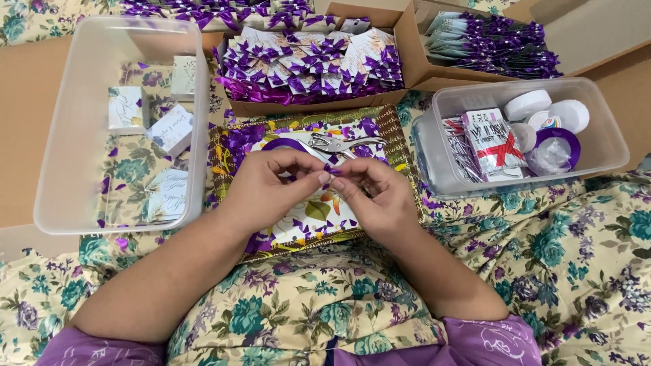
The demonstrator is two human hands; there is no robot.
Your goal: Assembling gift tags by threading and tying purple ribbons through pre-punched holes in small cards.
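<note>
Just purple ribbon bit (329, 170) pinched btwn left hand (266, 186) & right hand (375, 193) fingers, above tray (224, 159)

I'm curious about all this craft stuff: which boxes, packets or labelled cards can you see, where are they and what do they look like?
Clear tub: left, holds small white cards.
Cardboard box: top centre, cards with purple bows.
Second cardboard box: top right, more purple-ribboned cards.
Clear tub: right, white printed packet with red cross, white round lids.
Left hand and right hand: pinch a small purple piece together.

Floral cloth (583, 257) — bare brown floor (27, 102) beyond
</note>
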